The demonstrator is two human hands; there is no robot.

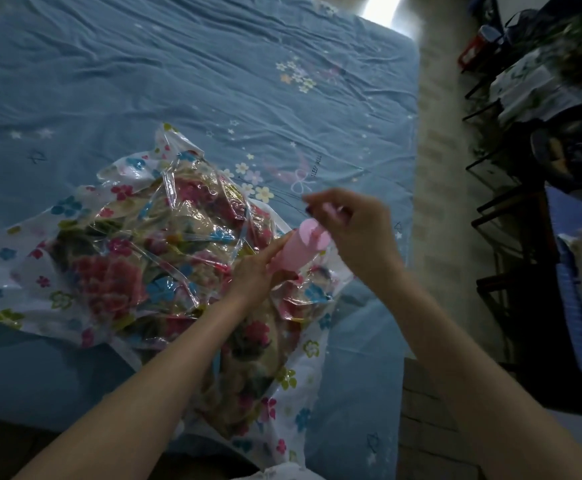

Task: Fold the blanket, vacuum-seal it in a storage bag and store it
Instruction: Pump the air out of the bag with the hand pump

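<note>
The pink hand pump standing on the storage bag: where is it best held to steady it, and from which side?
Hold the pink pump low on its round barrel, coming from the left, as the left hand does now. The barrel tilts up to the right, and the right hand has its grip on the handle at the top. A low hold also presses the base onto the storage bag.

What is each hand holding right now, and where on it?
The left hand grips the pink pump low on its barrel; the right hand grips the pump's handle at the top.
</note>
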